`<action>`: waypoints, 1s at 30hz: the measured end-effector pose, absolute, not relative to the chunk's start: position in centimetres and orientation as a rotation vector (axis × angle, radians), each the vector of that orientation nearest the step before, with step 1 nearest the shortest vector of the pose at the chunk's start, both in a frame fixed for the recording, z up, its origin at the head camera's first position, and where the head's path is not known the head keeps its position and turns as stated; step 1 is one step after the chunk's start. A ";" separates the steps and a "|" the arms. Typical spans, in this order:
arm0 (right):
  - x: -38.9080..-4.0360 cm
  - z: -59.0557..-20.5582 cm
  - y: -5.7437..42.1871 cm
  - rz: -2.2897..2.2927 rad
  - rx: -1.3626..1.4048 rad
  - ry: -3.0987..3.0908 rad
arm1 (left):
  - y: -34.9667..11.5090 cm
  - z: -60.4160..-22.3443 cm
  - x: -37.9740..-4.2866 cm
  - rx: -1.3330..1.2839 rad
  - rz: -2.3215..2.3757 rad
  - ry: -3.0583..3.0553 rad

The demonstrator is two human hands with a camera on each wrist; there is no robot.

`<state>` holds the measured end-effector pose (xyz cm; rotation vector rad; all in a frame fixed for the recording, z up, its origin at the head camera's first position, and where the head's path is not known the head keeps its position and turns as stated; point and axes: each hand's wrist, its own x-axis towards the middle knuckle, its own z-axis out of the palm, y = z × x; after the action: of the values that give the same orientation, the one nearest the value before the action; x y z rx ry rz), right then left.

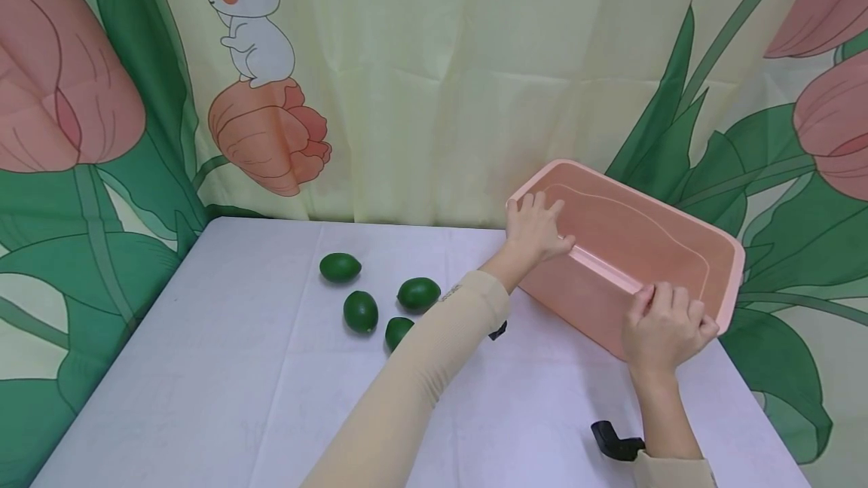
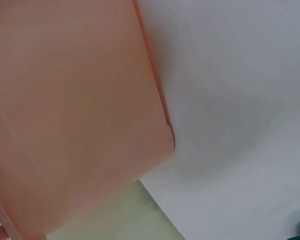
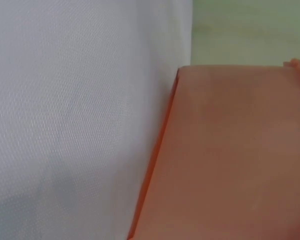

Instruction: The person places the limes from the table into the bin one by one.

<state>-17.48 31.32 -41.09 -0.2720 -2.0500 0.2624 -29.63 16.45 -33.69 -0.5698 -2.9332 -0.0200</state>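
One pink rectangular bin [image 1: 590,301], smooth-walled with rounded corners, sits angled at the far right of the surface [image 1: 169,360], near rim gripped by left hand [image 1: 536,230] and right hand [image 1: 667,328].

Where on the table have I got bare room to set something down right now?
Widest: the left side of the table, between its edge and the green fruits. A smaller patch lies between the left sleeve and right forearm, before the pink bin. Crowded: back right, with bin, left hand and right hand; also among the fruits.

Smooth plastic bin [image 1: 585,298], woven tablecloth [image 1: 197,367]
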 end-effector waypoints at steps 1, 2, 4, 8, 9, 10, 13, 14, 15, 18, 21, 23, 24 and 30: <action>-17.5 -41.1 31.3 0.262 -0.274 -2.047 | 16.4 -33.7 -29.7 -0.571 -0.022 -2.932; -17.5 -41.0 31.3 0.265 -0.275 -2.040 | 16.4 -33.7 -29.6 -0.574 -0.028 -2.929; -17.5 -41.0 31.2 0.268 -0.275 -2.030 | 16.3 -33.7 -29.6 -0.582 -0.029 -2.928; -17.5 -41.0 31.1 0.262 -0.273 -2.035 | 16.1 -33.6 -29.5 -0.603 -0.043 -2.932; -17.5 -41.0 31.2 0.263 -0.273 -2.034 | 16.0 -33.6 -29.5 -0.608 -0.044 -2.932; -17.5 -41.0 31.2 0.257 -0.274 -2.044 | 16.0 -33.6 -29.5 -0.613 -0.049 -2.930; -17.4 -41.1 31.3 0.249 -0.274 -2.061 | 15.7 -33.7 -29.5 -0.626 -0.055 -2.913; -17.4 -41.1 31.3 0.251 -0.273 -2.059 | 15.6 -33.8 -29.5 -0.628 -0.051 -2.907; -17.4 -41.1 31.3 0.246 -0.272 -2.063 | 15.5 -33.8 -29.5 -0.631 -0.052 -2.898; -17.4 -41.2 31.4 0.243 -0.259 -2.072 | 15.1 -33.9 -29.5 -0.640 -0.061 -2.876; -17.3 -41.2 31.4 0.237 -0.257 -2.086 | 14.7 -34.1 -29.4 -0.658 -0.075 -2.854; -17.3 -41.2 31.2 0.238 -0.260 -2.091 | 14.4 -34.2 -29.3 -0.670 -0.080 -2.844; -17.2 -41.1 31.2 0.239 -0.262 -2.090 | 14.3 -34.3 -29.3 -0.677 -0.080 -2.837; -17.3 -40.8 30.9 0.265 -0.273 -2.032 | 13.5 -34.3 -28.6 -0.716 -0.055 -2.782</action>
<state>-17.30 30.87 -40.81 -0.2732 -2.0325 0.2646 -28.64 13.47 -34.29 -0.7161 -2.7819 -0.0550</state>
